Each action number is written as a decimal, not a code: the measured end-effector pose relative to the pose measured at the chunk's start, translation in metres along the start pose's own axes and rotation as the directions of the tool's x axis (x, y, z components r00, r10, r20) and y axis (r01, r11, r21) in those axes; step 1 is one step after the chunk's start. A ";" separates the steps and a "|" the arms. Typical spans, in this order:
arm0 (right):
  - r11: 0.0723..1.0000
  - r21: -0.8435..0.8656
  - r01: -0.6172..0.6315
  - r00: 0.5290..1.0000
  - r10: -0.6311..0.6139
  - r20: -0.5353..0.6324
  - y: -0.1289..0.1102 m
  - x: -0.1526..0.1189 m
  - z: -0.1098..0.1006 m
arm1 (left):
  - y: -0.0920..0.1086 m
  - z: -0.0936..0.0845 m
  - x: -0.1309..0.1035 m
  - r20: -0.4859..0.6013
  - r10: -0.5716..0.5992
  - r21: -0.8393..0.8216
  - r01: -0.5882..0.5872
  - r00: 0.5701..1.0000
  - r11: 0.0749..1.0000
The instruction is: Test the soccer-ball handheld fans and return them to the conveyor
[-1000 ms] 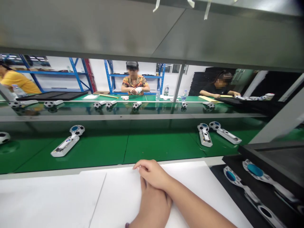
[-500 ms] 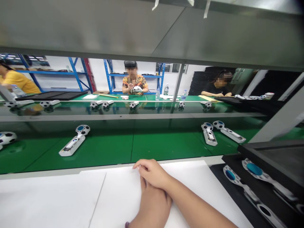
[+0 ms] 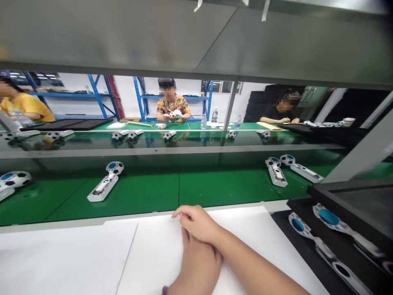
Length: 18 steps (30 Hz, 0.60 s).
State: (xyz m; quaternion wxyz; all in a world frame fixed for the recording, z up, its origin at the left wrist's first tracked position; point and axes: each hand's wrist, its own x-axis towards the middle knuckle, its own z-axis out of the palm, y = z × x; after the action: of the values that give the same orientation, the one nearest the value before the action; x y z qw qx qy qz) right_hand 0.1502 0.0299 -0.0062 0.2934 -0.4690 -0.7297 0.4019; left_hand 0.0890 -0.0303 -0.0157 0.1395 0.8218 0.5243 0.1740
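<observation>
Green belt (image 3: 211,186) just nudged the wand (image 3: 106,182) on my left rightward by its near edge, so it's nearer my reach, my right hand (image 3: 196,223) still curled over my left hand (image 3: 199,262), whose fingers I can't see.

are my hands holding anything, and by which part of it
No object shows in either: the right hand lies crossed over the left hand, partly hiding it.

White paper (image 3: 76,258) covers the near worktop (image 3: 61,229), and the left hand (image 3: 199,260) lies on it under the right hand (image 3: 198,223), beside a black tray (image 3: 307,250). Beyond, the green belt (image 3: 199,180) carries white devices (image 3: 103,188) with football-patterned heads.
</observation>
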 end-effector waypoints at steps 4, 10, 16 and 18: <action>1.000 0.004 0.002 1.000 -0.002 -0.002 0.001 0.000 0.000 | 0.001 -0.002 0.000 0.022 0.002 0.003 -0.002 1.000 1.000; 1.000 0.003 0.012 1.000 -0.012 -0.004 0.003 0.001 -0.001 | 0.004 -0.004 0.001 0.023 -0.005 0.024 0.005 1.000 1.000; 1.000 0.000 0.020 1.000 -0.020 0.000 0.006 0.001 0.000 | 0.005 -0.004 0.000 0.018 -0.001 0.028 0.001 1.000 1.000; 1.000 0.007 0.012 1.000 -0.012 0.005 0.006 0.000 0.000 | 0.006 -0.004 0.000 0.015 -0.001 0.030 0.000 1.000 1.000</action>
State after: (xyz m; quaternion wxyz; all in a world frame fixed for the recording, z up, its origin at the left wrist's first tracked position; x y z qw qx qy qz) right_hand 0.1530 0.0316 -0.0112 0.2954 -0.4626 -0.7319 0.4039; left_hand 0.0922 -0.0323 -0.0099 0.1312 0.8250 0.5259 0.1599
